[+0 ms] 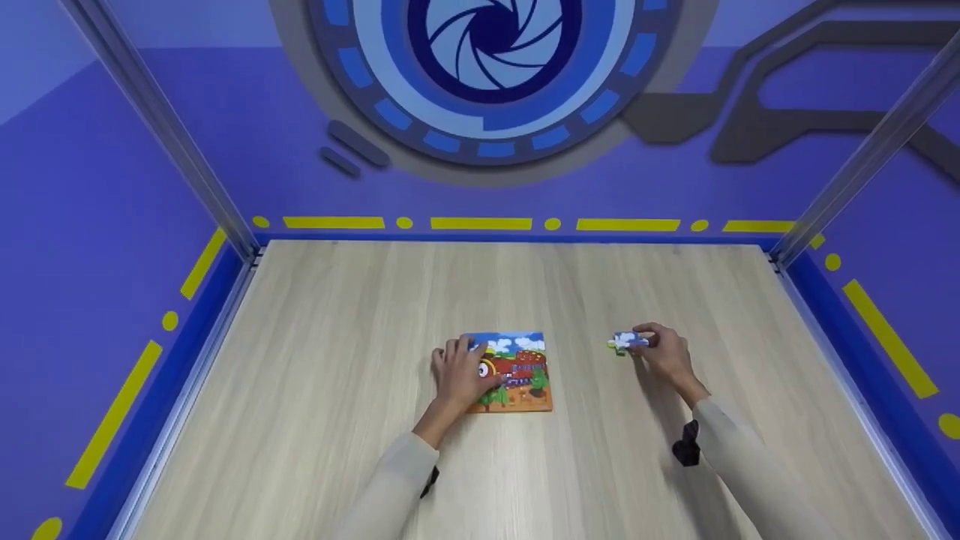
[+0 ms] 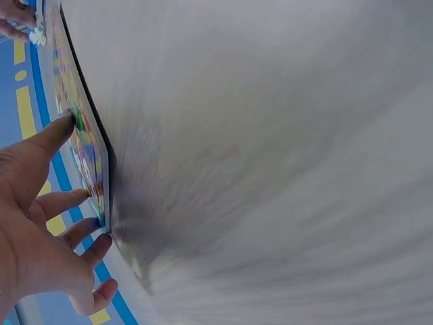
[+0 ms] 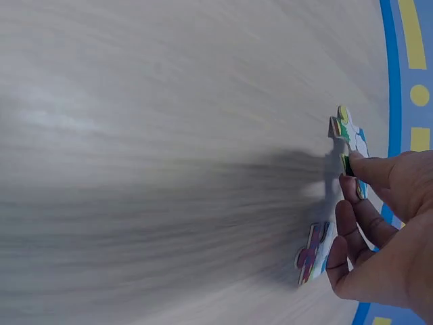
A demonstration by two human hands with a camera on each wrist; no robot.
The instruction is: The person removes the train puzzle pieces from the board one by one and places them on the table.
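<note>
A square jigsaw puzzle with a red cartoon picture, blue sky and white clouds lies flat on the table. My left hand rests on its left side, thumb and fingers spread over the picture and its edge. To the right, my right hand pinches a blue, white and green puzzle piece between thumb and fingers. It is tilted just above the table in the right wrist view. Another puzzle piece, dark red and blue, lies on the table below that hand; the hand hides it in the head view.
The wooden table has blue walls with yellow marks at its back and sides. Metal frame posts stand at the back corners. A dark strap piece hangs beneath the right sleeve.
</note>
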